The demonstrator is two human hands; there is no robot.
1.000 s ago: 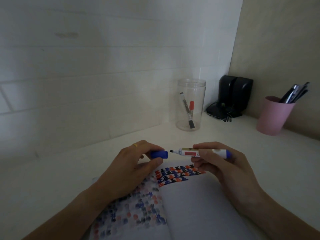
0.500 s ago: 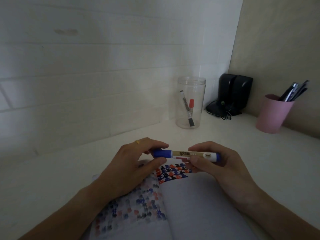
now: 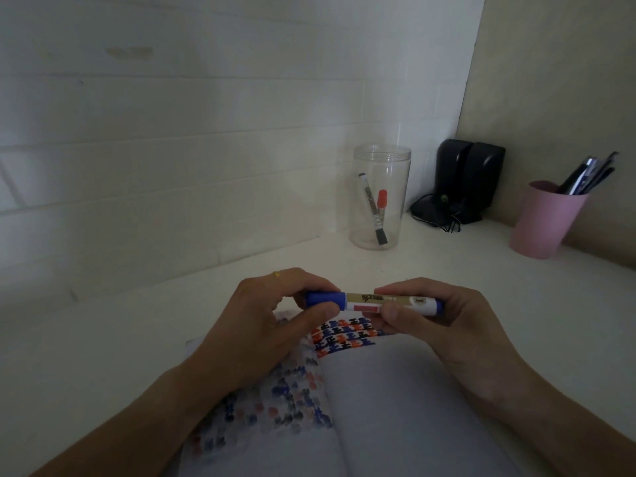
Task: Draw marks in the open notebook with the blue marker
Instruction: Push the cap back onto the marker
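Note:
The blue marker (image 3: 375,302) lies level in the air above the open notebook (image 3: 389,401), its blue cap (image 3: 325,299) seated on the tip at the left end. My left hand (image 3: 272,321) pinches the cap between thumb and fingers. My right hand (image 3: 437,321) grips the white barrel near its blue rear end. The notebook's right page carries rows of blue and orange marks along its top and is blank below. Its left page is covered with fainter blue and red marks, partly hidden under my left wrist.
A clear plastic jar (image 3: 380,197) holding a black marker and a red-capped marker stands at the back of the white desk (image 3: 103,339). Right of it are black speakers (image 3: 469,180) with cables and a pink cup (image 3: 545,220) of pens. A white brick wall runs behind.
One second ago the cap was off in my left hand and the tip was bare. The cap has since been pushed onto the marker, and both hands have closed in together.

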